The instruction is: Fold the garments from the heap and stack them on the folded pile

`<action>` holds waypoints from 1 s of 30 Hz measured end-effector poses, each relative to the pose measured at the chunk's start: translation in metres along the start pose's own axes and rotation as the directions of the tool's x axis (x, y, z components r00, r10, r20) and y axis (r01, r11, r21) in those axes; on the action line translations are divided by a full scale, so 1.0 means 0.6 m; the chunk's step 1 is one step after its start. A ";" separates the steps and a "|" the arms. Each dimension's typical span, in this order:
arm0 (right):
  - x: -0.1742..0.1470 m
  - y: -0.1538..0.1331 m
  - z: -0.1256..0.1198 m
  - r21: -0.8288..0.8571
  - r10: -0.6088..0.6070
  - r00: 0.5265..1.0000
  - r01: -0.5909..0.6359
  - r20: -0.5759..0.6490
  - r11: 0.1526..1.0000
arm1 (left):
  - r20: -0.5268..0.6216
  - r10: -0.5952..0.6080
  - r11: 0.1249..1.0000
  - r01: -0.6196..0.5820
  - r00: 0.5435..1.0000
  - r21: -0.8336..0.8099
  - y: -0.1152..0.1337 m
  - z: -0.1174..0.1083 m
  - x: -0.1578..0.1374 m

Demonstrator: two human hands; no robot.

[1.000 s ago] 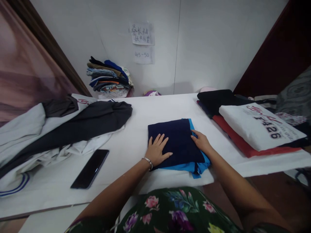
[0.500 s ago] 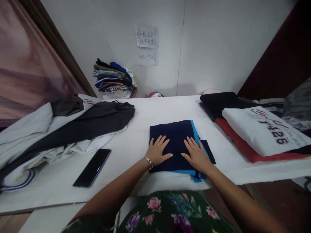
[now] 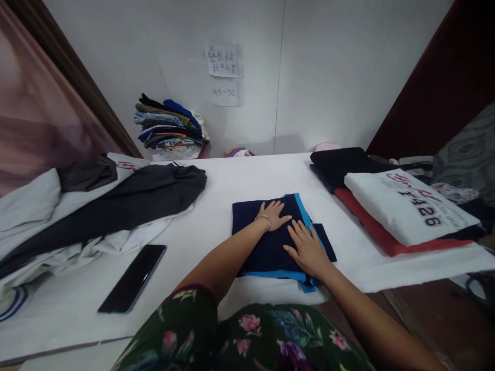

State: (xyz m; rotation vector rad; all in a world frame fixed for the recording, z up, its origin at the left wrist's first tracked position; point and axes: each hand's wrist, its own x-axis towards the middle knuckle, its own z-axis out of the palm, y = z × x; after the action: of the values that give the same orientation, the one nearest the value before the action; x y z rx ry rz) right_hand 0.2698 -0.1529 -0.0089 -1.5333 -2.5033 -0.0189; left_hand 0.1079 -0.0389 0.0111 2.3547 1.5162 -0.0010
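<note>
A folded navy garment (image 3: pixel 251 247) with bright blue edging lies on the white-covered table in front of me. My left hand (image 3: pixel 274 215), a bracelet on its wrist, rests flat on the upper middle of the cloth with fingers outstretched. Lower and to the right, my right hand (image 3: pixel 307 248) presses flat on the same garment, fingers slightly spread. Neither hand grips anything. A dark flap of the garment sticks out past the right hand, and a bit of blue pokes out at the bottom edge.
To the left lie a black phone (image 3: pixel 132 278) and a loose heap of grey and white clothes (image 3: pixel 154 190). At right is a pile with a white printed sweatshirt (image 3: pixel 386 206). A tall stack of folded clothes (image 3: pixel 170 123) stands by the wall, near paper signs (image 3: pixel 226 62).
My left hand has slid up and to the right across the navy garment, closer to my right hand. The right hand stays almost in place. The view has shifted slightly.
</note>
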 end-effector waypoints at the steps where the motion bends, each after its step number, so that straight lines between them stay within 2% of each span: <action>1: 0.000 0.000 -0.004 0.015 0.004 1.000 -0.004 0.014 1.000 | -0.010 0.004 1.000 -0.004 1.000 0.000 -0.003 0.004 0.001; 4: 0.015 0.007 -0.025 0.104 -0.001 0.997 -0.007 0.071 0.995 | -0.045 0.010 1.000 -0.010 0.999 0.011 -0.006 0.011 -0.003; 8: 0.067 0.029 -0.047 0.175 0.080 0.997 -0.080 0.007 0.981 | -0.054 0.003 1.000 -0.002 0.999 0.023 -0.005 0.013 -0.005; 10: 0.092 0.043 -0.039 0.185 0.152 0.988 -0.156 0.034 0.970 | -0.068 -0.003 1.000 0.005 0.998 0.022 -0.006 0.015 -0.004; 14: 0.112 0.064 0.005 0.235 0.227 0.958 -0.264 0.175 0.935 | -0.126 0.005 1.000 -0.003 0.992 0.022 -0.010 0.022 -0.002; 17: 0.110 0.072 0.025 0.255 0.226 0.960 -0.263 0.165 0.931 | -0.146 0.015 1.000 -0.014 0.989 0.007 -0.010 0.020 -0.003; 21: 0.103 0.078 0.020 0.288 0.214 0.962 -0.256 0.169 0.923 | -0.168 0.031 1.000 -0.031 0.985 0.004 -0.023 0.003 -0.022; 26: 0.060 0.096 0.004 0.315 0.239 0.959 -0.277 0.153 0.908 | -0.225 -0.043 0.999 0.047 0.973 0.013 -0.088 -0.002 -0.095; 30: 0.000 0.128 0.000 0.448 0.211 0.976 -0.210 0.048 0.869 | -0.345 -0.037 0.996 0.005 0.938 -0.091 -0.145 0.020 -0.169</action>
State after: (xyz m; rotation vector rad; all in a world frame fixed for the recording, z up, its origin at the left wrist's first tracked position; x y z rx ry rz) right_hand 0.3376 -0.1177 -0.0164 -1.5775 -2.1138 0.5543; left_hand -0.0104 -0.0992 -0.0062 2.3561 1.6557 0.4927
